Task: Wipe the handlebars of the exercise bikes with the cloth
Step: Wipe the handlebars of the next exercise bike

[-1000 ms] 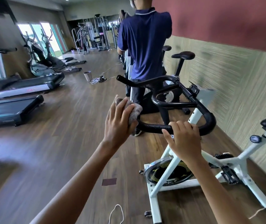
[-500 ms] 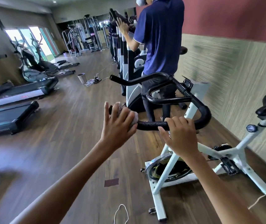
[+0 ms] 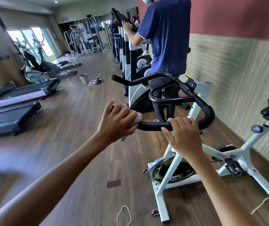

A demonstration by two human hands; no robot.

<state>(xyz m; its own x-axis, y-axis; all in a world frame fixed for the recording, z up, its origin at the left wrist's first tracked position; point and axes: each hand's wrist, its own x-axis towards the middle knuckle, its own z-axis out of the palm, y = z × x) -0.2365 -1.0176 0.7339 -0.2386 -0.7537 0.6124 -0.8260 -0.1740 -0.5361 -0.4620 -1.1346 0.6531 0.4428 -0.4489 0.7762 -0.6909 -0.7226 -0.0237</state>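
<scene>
- Our left hand (image 3: pixel 115 123) holds the pinkish-grey cloth (image 3: pixel 135 117). Its fingers (image 3: pixel 123 114) curl over the cloth and press it onto the near end of the black handlebar (image 3: pixel 153 125).
- The cloth wraps the bar's tip, and a loose bit hangs below the hand.
- Our right hand (image 3: pixel 185 136) grips the same bar just beside the cloth, with the fingers closed over the top and the thumb underneath.
- The handlebar belongs to a white exercise bike (image 3: pixel 238 150), which stands on the wooden floor (image 3: pixel 65 128) beside the striped wall (image 3: pixel 228 62).
- Behind the bike we see a person in a dark blue shirt (image 3: pixel 166 38) with a hand on the next machine.
- A treadmill (image 3: pixel 8 123) sits well apart on the left.
</scene>
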